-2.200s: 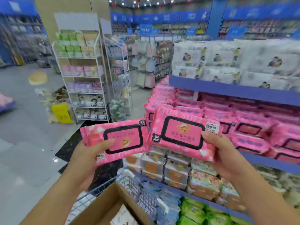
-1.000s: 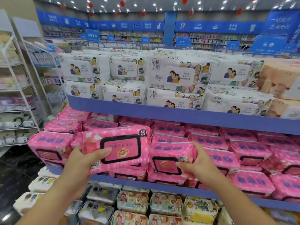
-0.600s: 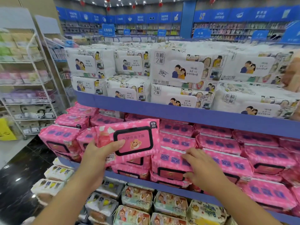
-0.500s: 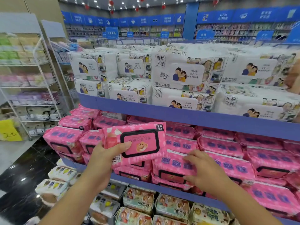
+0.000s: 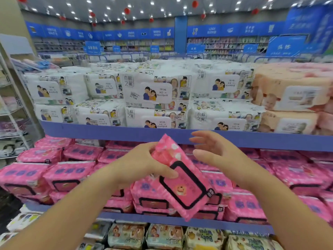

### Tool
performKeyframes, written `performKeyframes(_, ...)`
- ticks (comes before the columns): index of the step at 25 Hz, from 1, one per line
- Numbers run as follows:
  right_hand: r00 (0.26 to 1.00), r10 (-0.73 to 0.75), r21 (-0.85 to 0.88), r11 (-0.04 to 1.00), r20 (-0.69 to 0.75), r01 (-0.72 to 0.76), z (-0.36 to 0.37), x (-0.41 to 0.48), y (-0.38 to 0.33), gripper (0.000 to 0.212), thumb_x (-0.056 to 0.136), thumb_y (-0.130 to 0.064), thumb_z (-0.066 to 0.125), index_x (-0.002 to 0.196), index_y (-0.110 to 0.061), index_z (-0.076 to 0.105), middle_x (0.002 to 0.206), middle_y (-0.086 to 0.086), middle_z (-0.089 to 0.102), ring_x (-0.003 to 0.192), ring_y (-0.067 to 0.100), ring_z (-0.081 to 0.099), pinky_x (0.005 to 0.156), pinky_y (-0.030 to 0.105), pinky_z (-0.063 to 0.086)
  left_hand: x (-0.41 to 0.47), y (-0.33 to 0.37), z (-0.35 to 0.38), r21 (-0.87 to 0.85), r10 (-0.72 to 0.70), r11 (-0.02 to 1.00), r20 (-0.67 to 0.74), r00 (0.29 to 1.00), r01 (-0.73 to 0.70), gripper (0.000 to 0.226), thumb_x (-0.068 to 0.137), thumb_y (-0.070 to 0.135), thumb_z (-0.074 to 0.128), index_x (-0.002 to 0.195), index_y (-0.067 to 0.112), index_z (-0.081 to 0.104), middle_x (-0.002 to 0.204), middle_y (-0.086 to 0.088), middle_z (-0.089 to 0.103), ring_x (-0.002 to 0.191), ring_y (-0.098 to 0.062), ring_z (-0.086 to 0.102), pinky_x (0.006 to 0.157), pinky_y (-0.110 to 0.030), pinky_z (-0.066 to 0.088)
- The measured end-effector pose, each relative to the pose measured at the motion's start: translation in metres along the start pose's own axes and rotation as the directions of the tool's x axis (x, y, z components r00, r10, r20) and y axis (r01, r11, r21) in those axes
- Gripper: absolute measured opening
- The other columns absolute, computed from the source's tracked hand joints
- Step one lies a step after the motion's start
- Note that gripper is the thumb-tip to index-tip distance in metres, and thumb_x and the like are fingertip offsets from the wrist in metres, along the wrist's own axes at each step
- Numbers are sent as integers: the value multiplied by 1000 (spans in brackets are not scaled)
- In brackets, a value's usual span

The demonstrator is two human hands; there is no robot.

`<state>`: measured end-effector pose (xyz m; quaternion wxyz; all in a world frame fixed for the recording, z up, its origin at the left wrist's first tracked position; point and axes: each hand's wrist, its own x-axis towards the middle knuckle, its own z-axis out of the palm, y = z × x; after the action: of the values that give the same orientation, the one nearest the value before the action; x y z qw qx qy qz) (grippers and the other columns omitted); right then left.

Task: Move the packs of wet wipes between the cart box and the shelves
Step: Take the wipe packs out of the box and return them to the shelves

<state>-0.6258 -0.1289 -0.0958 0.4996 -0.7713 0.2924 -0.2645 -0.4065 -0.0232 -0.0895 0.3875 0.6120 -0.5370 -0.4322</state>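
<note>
— So, where is the soft pink plastic pack of wet wipes (image 5: pixel 180 179) now?
— In the left hand (image 5: pixel 138 165). Its fingers (image 5: pixel 163 173) curl round the upper end with the thumb across the face. The pack hangs tilted, one corner down, in front of the stacked pink packs (image 5: pixel 68 175) that lie behind and below those fingers. The right hand (image 5: pixel 214 152) is just beside the pack's upper edge, fingers spread and apparently not touching it.
— What could go wrong?
— A slip, I'd guess. The film looks glossy and the pack pillowy, and it is gripped at one end only, so most of its weight hangs under the grip. The stacks are squashy and rounded too. If it is pushed in carelessly, it might nudge a neighbour over the blue shelf edge (image 5: pixel 126 216) below the fingers.
— And the lid?
— The black-rimmed rectangular flap (image 5: pixel 187 190) looks stiffer than the film around it.
</note>
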Motion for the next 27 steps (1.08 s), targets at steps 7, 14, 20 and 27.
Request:
performKeyframes(7,983,82,-171,979,-166,-111,-77,-43,2,69,64,-47,86,127,-34,61,114,-12,72,104,5,68,91,30,53,73,92,92,473,67,863,242,968,-178,101,66,31,97,145,28,34,129,8,52,113,-14,60,95,-33,54)
performKeyframes(14,830,222,576,806,-512,140,-120,-102,74,54,77,-29,79,118,4,66,87,14,74,65,23,71,48,30,54,74,29,136,-12,104,995,111,988,-103,101,54,60,90,141,43,42,136,21,51,121,-1,57,95,-30,52)
performKeyframes(20,815,319,732,658,-484,178,-135,-118,141,56,84,-35,68,128,1,63,121,23,69,107,34,68,77,35,62,88,-3,214,-290,-41,956,3,999,40,57,65,37,93,113,18,71,104,1,80,86,-20,75,86,-44,59)
performKeyframes(27,938,279,114,959,-204,-260,-201,-123,144,48,68,-16,84,112,-19,63,92,-4,79,85,12,75,75,23,54,125,5,197,241,93,966,9,996,-92,76,56,53,96,124,34,66,116,21,74,110,-5,69,103,-38,52)
